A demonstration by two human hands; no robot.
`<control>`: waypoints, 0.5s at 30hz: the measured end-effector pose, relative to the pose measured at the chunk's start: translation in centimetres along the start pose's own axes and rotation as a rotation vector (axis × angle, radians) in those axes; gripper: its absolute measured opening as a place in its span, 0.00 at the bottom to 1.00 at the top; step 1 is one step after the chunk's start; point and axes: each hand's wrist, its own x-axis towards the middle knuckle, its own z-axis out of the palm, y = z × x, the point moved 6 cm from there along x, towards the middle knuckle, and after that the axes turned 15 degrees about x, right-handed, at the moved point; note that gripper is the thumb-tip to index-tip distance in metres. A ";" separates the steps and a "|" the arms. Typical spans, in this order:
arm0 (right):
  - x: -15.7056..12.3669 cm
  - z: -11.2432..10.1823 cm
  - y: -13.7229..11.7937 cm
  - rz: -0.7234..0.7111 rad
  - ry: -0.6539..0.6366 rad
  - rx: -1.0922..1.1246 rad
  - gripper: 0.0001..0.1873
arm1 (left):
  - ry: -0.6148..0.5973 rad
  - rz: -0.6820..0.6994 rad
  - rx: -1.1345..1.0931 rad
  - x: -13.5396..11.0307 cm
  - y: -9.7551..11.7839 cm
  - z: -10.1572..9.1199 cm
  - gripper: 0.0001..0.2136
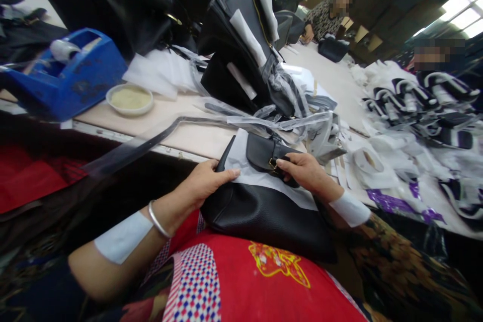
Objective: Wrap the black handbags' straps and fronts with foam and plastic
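Note:
A black leather handbag [264, 216] leans between my lap and the table edge. White tissue paper [241, 161] lies over its upper front, under the dark flap [260, 151] with its small gold buckle [273, 163]. My left hand [211, 178] grips the bag's left side, the thumb pressing on the paper and the other fingers hidden behind. At the buckle, my right hand [302, 171] pinches the flap's strap between thumb and fingers. A long strap in clear plastic [151, 136] runs from the bag's top across the table edge to the left.
On the table [169, 115] stand a blue tape dispenser [90, 80], a white dish of pale paste [130, 100] and a larger black bag [234, 35] with paper-wrapped parts. A tape roll [368, 161] and several black-and-white bags [415, 95] lie right. A person [328, 17] works at the far end.

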 end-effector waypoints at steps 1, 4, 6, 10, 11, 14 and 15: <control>0.0 0.0 0.1 0.000 0.008 0.021 0.20 | -0.046 -0.018 -0.084 0.0 0.0 0.3 0.24; 0.0 0.1 0.3 -0.027 0.022 -0.004 0.20 | -0.173 -0.065 -0.275 -0.1 -0.1 1.3 0.23; -0.1 0.2 0.1 -0.054 0.030 -0.067 0.20 | -0.229 -0.074 -0.352 -0.1 0.0 1.8 0.21; -0.5 0.8 -0.6 -0.125 0.054 -0.213 0.20 | -0.267 -0.045 -0.425 0.1 0.0 2.3 0.20; -0.6 1.0 -0.7 -0.155 0.062 -0.252 0.20 | -0.264 -0.036 -0.422 0.2 -0.1 2.3 0.20; -0.8 1.6 -1.2 -0.266 0.097 -0.341 0.20 | -0.241 -0.022 -0.400 0.2 -0.1 2.3 0.20; -0.9 1.7 -1.2 -0.294 0.102 -0.359 0.19 | -0.236 -0.025 -0.396 0.2 -0.1 2.3 0.20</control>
